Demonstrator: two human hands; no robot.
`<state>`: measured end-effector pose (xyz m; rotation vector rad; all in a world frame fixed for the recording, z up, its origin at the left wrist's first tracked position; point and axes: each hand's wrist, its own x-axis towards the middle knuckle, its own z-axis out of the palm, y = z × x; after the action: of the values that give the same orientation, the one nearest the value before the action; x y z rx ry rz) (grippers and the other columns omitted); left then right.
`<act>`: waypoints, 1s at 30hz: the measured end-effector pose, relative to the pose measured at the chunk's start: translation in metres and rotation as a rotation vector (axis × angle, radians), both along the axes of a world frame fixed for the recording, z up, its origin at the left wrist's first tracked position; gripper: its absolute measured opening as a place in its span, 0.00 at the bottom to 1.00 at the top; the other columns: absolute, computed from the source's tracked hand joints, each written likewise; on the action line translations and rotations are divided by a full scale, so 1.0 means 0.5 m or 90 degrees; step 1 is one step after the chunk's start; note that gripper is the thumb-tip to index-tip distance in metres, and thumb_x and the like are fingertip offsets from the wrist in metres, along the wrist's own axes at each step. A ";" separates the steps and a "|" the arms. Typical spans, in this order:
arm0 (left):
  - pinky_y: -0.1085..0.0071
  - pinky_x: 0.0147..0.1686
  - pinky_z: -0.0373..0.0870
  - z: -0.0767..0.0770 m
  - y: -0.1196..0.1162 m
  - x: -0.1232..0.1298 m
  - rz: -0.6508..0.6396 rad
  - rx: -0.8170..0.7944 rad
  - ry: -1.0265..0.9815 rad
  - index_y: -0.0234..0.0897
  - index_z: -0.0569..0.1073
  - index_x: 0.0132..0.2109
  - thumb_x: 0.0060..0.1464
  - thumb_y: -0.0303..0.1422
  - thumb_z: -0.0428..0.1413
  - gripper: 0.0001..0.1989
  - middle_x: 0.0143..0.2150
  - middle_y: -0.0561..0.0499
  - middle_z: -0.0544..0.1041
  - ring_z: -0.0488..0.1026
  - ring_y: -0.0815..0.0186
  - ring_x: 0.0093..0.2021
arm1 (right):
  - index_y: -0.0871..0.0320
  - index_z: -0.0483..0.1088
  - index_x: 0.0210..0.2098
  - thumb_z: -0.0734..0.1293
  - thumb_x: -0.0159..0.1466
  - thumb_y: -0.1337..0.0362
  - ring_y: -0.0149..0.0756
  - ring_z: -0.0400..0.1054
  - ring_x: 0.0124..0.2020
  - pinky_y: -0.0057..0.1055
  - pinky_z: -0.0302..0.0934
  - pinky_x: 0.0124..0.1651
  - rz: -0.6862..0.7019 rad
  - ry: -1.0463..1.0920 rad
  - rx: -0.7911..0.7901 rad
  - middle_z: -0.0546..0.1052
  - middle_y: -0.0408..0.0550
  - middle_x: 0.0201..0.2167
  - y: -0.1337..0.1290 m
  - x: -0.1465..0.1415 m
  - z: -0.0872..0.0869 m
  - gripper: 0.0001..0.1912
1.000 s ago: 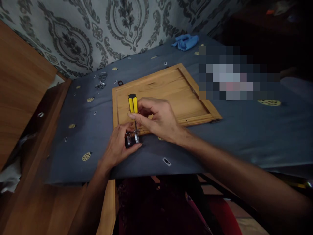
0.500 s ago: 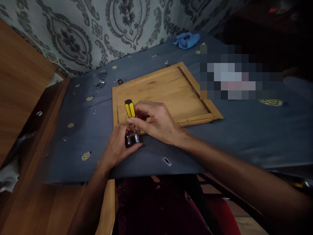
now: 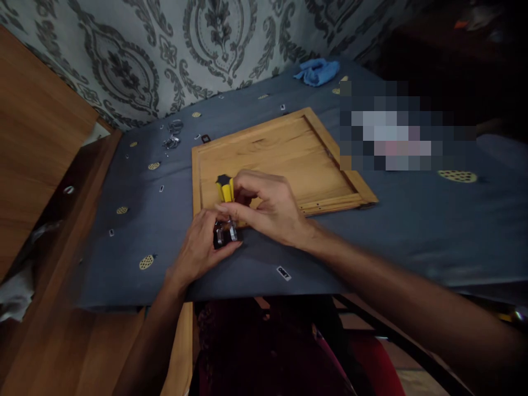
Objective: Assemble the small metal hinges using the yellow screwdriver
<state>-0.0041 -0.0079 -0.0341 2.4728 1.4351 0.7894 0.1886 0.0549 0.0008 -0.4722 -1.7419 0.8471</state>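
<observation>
The right hand (image 3: 270,209) is pinching a screwdriver (image 3: 225,191) over a fitting (image 3: 233,231); the left hand (image 3: 200,237) is clasping the fitting, thumb opposing fingers, at the panel's (image 3: 268,154) seven-o'clock corner.

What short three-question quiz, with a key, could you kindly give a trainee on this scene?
1. Which hand holds the screwdriver, and which one holds the metal fitting?
2. True or false: the blue cloth lies beyond the panel, not on it.
3. What colours does the screwdriver show? a) red and white; b) yellow and black; c) green and orange.

Key:
1. The right hand holds the screwdriver; the left hand holds the metal fitting.
2. True.
3. b.
</observation>
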 end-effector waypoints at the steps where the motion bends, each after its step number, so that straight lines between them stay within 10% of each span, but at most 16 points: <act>1: 0.56 0.47 0.76 0.000 -0.001 0.000 -0.001 -0.001 -0.003 0.40 0.64 0.57 0.62 0.44 0.61 0.23 0.46 0.47 0.75 0.76 0.56 0.46 | 0.57 0.64 0.28 0.71 0.67 0.59 0.27 0.63 0.27 0.27 0.59 0.31 -0.009 0.030 -0.029 0.67 0.38 0.26 0.001 0.001 0.003 0.16; 30: 0.53 0.52 0.74 -0.004 -0.009 -0.002 0.006 -0.005 0.023 0.40 0.63 0.62 0.60 0.42 0.63 0.28 0.50 0.45 0.77 0.75 0.53 0.51 | 0.56 0.66 0.27 0.72 0.65 0.58 0.27 0.62 0.24 0.28 0.57 0.26 -0.048 -0.010 -0.102 0.68 0.38 0.23 0.012 -0.002 -0.010 0.15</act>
<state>-0.0049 -0.0125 -0.0363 2.4891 1.4593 0.7434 0.1875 0.0607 -0.0045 -0.6481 -1.6665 0.9345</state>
